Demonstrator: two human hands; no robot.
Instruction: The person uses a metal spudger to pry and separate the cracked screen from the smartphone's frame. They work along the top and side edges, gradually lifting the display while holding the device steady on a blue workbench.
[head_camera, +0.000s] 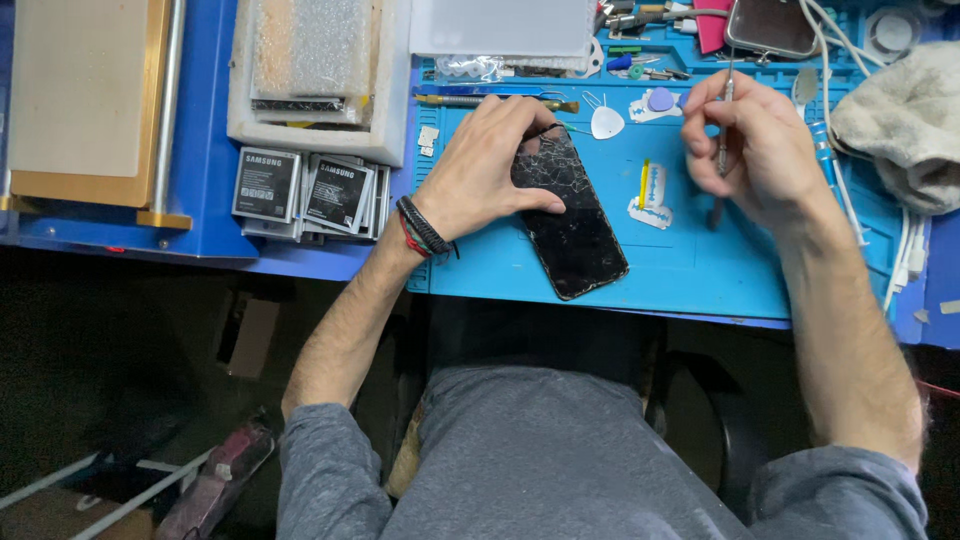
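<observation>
Head view: left hand spread, pressing the cracked phone flat on the blue mat. Right hand, right of the phone, pinches a thin metal tool. Step judged: prying. The tool tip needs a seam.

Phone: glossy black glass, cracked at top. Mat: matt blue, rubbery-looking. Tool: thin shiny metal. Towel: rough grey cloth. Pick: smooth white plastic. Wristbands: braided cord.
</observation>
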